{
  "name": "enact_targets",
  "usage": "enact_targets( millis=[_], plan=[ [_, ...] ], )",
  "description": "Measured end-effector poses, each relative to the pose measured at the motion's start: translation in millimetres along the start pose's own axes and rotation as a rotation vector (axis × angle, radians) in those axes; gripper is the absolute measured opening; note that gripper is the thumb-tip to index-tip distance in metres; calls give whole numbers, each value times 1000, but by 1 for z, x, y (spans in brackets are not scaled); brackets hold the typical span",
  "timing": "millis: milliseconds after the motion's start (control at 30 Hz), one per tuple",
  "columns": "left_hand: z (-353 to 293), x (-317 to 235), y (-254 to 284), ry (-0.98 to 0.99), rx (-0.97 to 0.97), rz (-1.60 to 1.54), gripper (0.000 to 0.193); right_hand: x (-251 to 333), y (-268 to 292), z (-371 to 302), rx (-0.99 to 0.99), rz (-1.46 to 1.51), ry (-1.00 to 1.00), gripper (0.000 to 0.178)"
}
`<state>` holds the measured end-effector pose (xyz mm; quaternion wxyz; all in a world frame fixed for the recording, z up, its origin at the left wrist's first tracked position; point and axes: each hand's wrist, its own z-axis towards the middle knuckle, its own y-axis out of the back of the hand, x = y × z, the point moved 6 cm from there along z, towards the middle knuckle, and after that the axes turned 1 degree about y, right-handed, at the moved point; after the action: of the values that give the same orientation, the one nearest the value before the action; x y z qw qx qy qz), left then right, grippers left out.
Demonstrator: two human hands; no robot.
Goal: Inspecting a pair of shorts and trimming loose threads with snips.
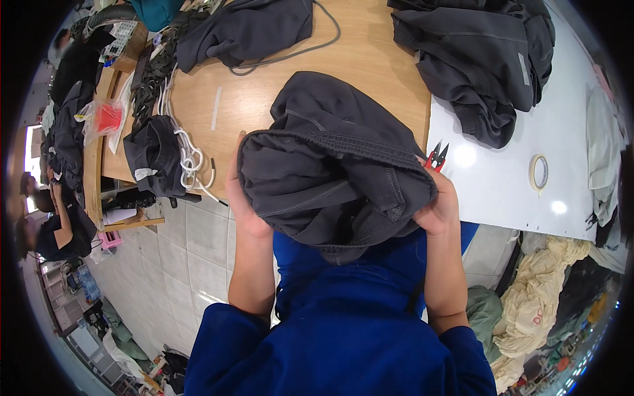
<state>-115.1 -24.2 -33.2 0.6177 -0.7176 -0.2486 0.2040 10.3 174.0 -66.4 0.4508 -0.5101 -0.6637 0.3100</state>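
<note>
A dark grey garment (310, 155) with a gathered elastic waistband is stretched between my two hands, over the near edge of the wooden table. Its opening faces me, and the inside seams show. My left hand (247, 201) grips the left side of the band, fingers partly hidden behind the cloth. On the right side, my right hand (441, 203) is closed on the band's edge. A pair of red-handled thread snips (437, 157) points away from me just beyond the right fingers; I cannot tell whether the hand holds it or it lies on the table.
More dark garments lie at the back left (247, 30) and back right (489, 59). A tape roll (539, 173) sits on the white tabletop (489, 204). White cords (190, 158) hang at the table's left edge. Cream cloth (538, 297) is heaped at lower right. A person (59, 218) works far left.
</note>
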Motion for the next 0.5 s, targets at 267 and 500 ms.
enact_targets(
  millis=[267, 500],
  plan=[
    [41, -21, 0, -66, -6, 214, 59, 35, 2, -1, -310, -658, 406, 43],
    [12, 3, 27, -262, -449, 762, 37, 25, -10, -34, -233, -1128, 538, 31]
  ],
)
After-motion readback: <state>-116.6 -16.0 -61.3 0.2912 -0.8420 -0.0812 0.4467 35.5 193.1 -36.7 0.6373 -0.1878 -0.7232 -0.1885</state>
